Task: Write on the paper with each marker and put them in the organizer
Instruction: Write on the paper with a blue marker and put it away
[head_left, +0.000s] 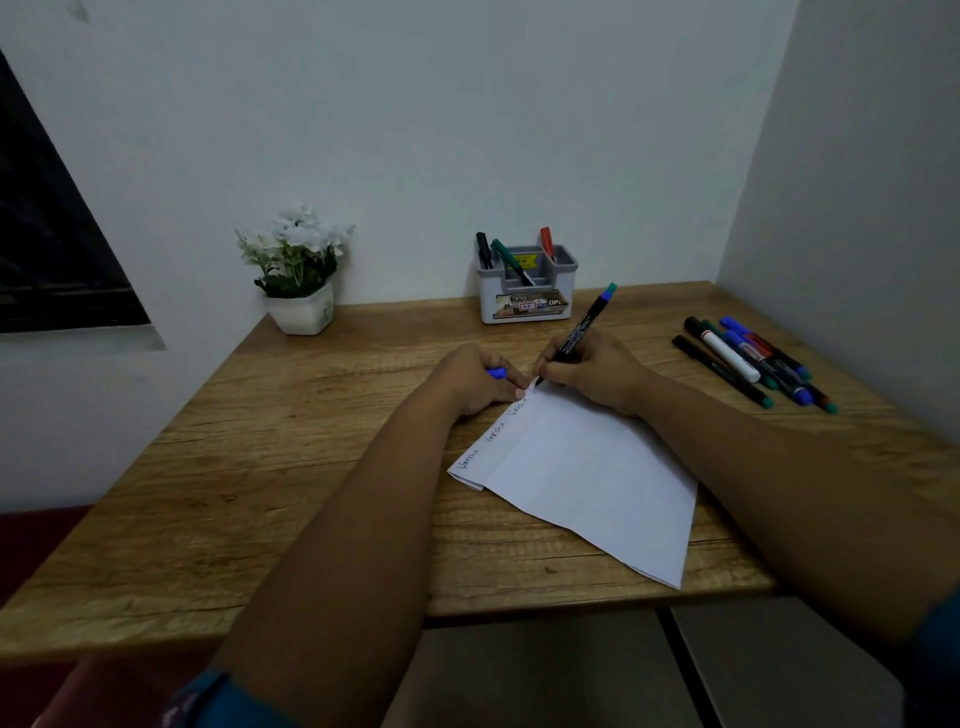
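The right hand (592, 371) pinches a black marker (576, 332) with a teal end, and its tip touches the far corner of the white paper (582, 467), where the same word is written several times along the left edge. The left hand (478, 379) rests just beside it on the paper's edge, its fingers curled round a blue cap (497, 372). The paper lies turned at an angle in the middle of the wooden table (260, 467). At the far side stands the grey organizer (524, 291) with three markers in it. A group of loose markers (753, 364) lies at the right. A white flower pot (301, 306) stands far left.
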